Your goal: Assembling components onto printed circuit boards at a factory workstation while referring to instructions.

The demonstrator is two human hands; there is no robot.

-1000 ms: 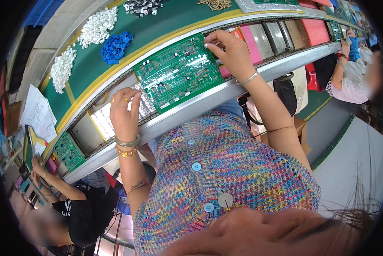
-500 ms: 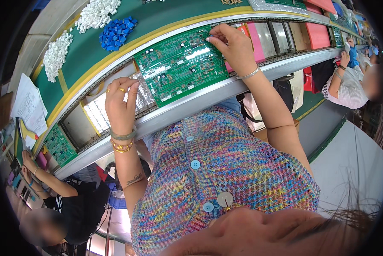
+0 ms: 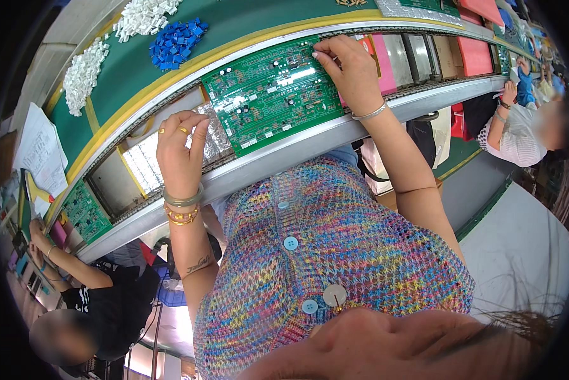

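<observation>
A large green circuit board (image 3: 275, 104) lies across the rails of the line in front of me, set with many small parts. My right hand (image 3: 351, 73) is at its far right corner, thumb and forefinger close together at the board's edge. Anything between those fingertips is too small to make out. Beside the board's left edge hovers my left hand (image 3: 182, 149), fingers curled and thumb tip against them in a pinch. Whatever it may hold is hidden.
Beyond the rail, a green worktop (image 3: 123, 82) bears white connectors (image 3: 85, 76), blue parts (image 3: 175, 44) and brown pieces (image 3: 351, 2). Another circuit board (image 3: 85, 212) lies farther left on the line. Co-workers sit left (image 3: 110, 310) and right (image 3: 518, 130); pink boards (image 3: 474, 57) stand rightward.
The view has shifted slightly. My right fingertips have moved a little right at the board's corner. My left hand keeps its pinch in nearly the same place.
</observation>
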